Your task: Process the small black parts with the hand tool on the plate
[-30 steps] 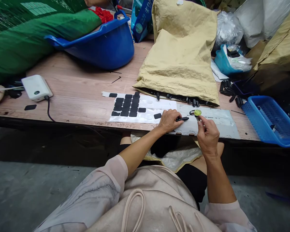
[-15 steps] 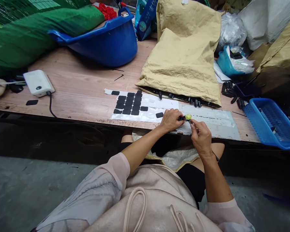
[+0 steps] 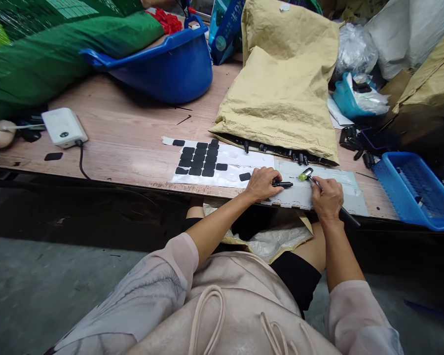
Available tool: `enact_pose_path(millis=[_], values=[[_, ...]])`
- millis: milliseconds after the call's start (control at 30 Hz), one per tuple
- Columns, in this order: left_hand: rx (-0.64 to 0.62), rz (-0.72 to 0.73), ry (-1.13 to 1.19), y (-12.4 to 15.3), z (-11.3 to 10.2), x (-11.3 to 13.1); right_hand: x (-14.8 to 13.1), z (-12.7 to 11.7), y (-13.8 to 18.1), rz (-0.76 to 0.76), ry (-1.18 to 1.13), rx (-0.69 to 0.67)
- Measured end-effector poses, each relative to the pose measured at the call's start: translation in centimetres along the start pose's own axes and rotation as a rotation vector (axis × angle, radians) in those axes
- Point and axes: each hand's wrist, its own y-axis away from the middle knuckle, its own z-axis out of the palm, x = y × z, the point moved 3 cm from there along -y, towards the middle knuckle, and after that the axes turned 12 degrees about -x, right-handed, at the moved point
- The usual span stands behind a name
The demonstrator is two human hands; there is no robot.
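My left hand point(image 3: 262, 183) rests on the work surface, its fingers closed on a slim black pen-like part point(image 3: 284, 184) that points to the right. In my right hand point(image 3: 328, 198) is a small hammer point(image 3: 305, 174) with a metal shaft, a yellow-green face and a black handle sticking out behind the palm. The hammer's head is raised just right of the black part, apart from it. Beneath both lies a grey taped board point(image 3: 340, 190). Left of my left hand, a white sheet point(image 3: 231, 181) carries rows of black rounded stickers point(image 3: 198, 158).
Behind the board lies a tan sack point(image 3: 277, 98) with small black parts at its mouth. A blue basin point(image 3: 163, 69) stands at the back left, a blue basket point(image 3: 410, 197) at the right edge. A white device point(image 3: 63, 125) with a cable sits on the left.
The hammer's head has moved right and back, away from the black part. My right hand has shifted right and now grips its shaft. My left hand stays in place.
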Motion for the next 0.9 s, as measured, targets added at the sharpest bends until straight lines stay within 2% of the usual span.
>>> enact_pose_path(millis=[167, 767, 833, 900], values=[[-0.008, 0.003, -0.024, 0.2, -0.2, 0.1, -0.4, 0.6, 0.3, 0.039, 0.0, 0.024], [-0.033, 0.038, -0.052, -0.2, -0.1, -0.2, -1.0, 0.4, 0.3, 0.081, 0.006, 0.009], [-0.028, 0.063, -0.046, 0.1, -0.1, -0.1, -0.9, 0.4, 0.3, 0.082, 0.006, 0.0], [-0.025, 0.159, -0.038, 1.3, 0.1, 0.4, -0.9, 0.4, 0.3, 0.08, 0.003, -0.002]])
